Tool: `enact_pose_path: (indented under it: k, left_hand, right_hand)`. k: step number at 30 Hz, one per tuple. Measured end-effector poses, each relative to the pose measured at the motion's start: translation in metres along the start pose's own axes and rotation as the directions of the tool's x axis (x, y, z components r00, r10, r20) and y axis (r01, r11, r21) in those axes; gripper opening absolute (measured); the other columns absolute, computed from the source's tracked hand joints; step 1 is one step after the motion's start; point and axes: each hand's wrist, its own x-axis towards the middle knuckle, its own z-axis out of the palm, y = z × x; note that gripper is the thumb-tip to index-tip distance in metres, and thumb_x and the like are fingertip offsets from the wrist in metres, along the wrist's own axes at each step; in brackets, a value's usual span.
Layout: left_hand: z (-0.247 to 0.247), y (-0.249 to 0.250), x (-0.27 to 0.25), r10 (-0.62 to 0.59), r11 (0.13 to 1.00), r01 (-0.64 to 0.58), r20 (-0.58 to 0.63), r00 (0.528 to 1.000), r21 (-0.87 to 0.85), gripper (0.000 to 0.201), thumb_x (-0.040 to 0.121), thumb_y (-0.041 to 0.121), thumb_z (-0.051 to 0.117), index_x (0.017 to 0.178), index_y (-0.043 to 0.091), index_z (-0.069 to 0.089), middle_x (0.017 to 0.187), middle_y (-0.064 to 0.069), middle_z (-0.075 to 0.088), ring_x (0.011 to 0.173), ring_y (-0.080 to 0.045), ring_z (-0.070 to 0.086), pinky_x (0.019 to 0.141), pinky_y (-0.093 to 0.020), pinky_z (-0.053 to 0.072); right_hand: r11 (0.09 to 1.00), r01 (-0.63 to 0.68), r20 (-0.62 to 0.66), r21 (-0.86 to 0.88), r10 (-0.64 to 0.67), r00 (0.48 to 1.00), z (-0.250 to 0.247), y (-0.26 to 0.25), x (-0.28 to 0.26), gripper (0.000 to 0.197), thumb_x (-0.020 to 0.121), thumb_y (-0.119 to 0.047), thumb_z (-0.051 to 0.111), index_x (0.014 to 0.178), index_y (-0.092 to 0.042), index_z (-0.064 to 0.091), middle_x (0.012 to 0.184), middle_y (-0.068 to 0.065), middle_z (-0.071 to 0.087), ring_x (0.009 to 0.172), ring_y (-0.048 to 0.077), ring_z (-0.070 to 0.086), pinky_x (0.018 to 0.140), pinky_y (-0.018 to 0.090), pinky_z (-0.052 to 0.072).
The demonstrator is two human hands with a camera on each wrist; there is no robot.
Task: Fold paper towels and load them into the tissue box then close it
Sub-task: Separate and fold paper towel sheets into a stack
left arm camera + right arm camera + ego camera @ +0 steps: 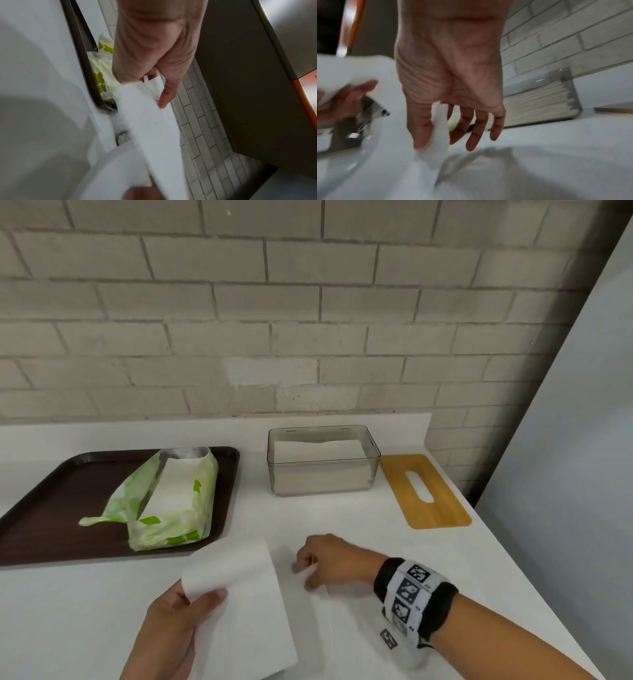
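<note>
**White sheet mid-fold**

Left hand [171, 616] pinches a lifted corner of the paper towel [239, 604]; right hand [325, 559] pinches its opposite edge on the counter [342, 518]. Folding step, I judge. Next: bring corner across, crease. Tissue box [323, 460] sits open behind, part-filled; wooden lid [424, 491] beside it.

Soft even light, blurred wrist views.

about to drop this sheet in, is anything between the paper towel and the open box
Nothing visible blocks it. The paper towel, held by the left hand and right hand, faces bare counter up to the box. The box is open on top; its lid lies beside it on the right.
</note>
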Motion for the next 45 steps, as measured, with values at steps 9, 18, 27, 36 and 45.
enact_pose_path:
  k: [9,18,27,36,45]
  left_hand:
    - [0.026,0.013,-0.007,0.021,1.000,-0.021,0.059,0.998,-0.006,0.022,0.089,-0.004,0.052,0.106,0.000,0.064,0.097,-0.017,0.073,0.093,-0.035,0.067,0.082,-0.043,0.051]
    - [0.078,0.004,-0.021,-0.105,0.991,0.125,0.290,0.951,-0.053,0.024,0.089,0.000,0.050,0.090,0.005,0.073,0.084,-0.016,0.073,0.075,-0.029,0.070,0.072,-0.041,0.056]
    - [0.085,-0.009,-0.028,-0.347,0.855,0.468,0.424,0.837,-0.225,0.047,0.083,0.041,0.066,0.113,0.006,0.068,0.112,-0.022,0.068,0.097,-0.039,0.067,0.083,-0.049,0.053]
    - [0.061,-0.020,-0.019,-0.248,0.916,0.326,0.307,0.919,-0.234,0.033,0.078,0.003,0.054,0.108,-0.003,0.064,0.099,-0.021,0.072,0.079,-0.030,0.072,0.063,-0.041,0.060]
    - [0.061,-0.019,-0.010,-0.174,0.941,0.234,0.242,0.954,-0.245,0.030,0.079,0.008,0.054,0.103,0.007,0.071,0.109,-0.012,0.072,0.088,-0.021,0.072,0.074,-0.037,0.057]
  right_hand:
    - [0.341,0.501,-0.514,0.795,-0.060,0.856,-0.064,-0.029,-0.095,0.020,0.073,-0.001,0.065,0.067,-0.018,0.073,0.065,-0.003,0.066,0.059,0.008,0.063,0.058,0.016,0.050]
    - [0.817,0.444,-0.837,0.368,0.083,0.540,-0.037,-0.046,-0.079,0.033,0.093,-0.027,0.050,0.065,-0.015,0.039,0.055,-0.009,0.034,0.054,0.004,0.029,0.051,0.020,0.027]
    - [0.908,0.142,-0.669,0.394,0.177,0.722,-0.018,-0.029,-0.072,0.015,0.097,-0.036,0.044,0.106,-0.025,0.050,0.061,-0.006,0.046,0.055,0.002,0.042,0.055,0.015,0.032]
    - [0.884,-0.299,-0.411,0.359,0.437,0.800,-0.051,0.099,-0.131,0.008,0.087,-0.014,0.063,0.091,-0.020,0.058,0.088,0.000,0.057,0.066,0.010,0.054,0.054,0.011,0.041]
    - [0.827,-0.560,-0.126,-0.049,0.551,0.825,-0.015,0.126,-0.132,0.054,0.071,-0.031,0.078,0.114,-0.022,0.045,0.113,0.000,0.039,0.106,0.022,0.036,0.085,0.031,0.038]
